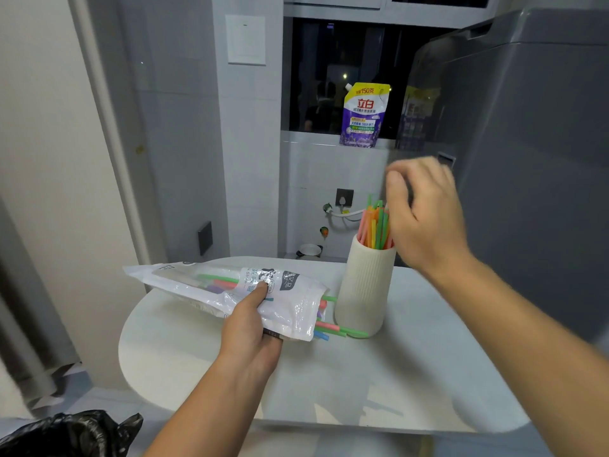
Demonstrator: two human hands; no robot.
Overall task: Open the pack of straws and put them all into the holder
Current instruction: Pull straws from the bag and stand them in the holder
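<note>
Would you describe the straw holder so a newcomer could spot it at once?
On the white table, look toward the far edge, right of the plastic straw pack. The holder is the upright cream ribbed cup, the only thing standing, with colourful straws sticking out.

The window (329, 70) is dark. A purple soap bag (364, 115) stands on its sill. The wall (184, 143) has grey tiles. A big grey machine (534, 143) stands at the right, behind a white table (412, 374).
</note>
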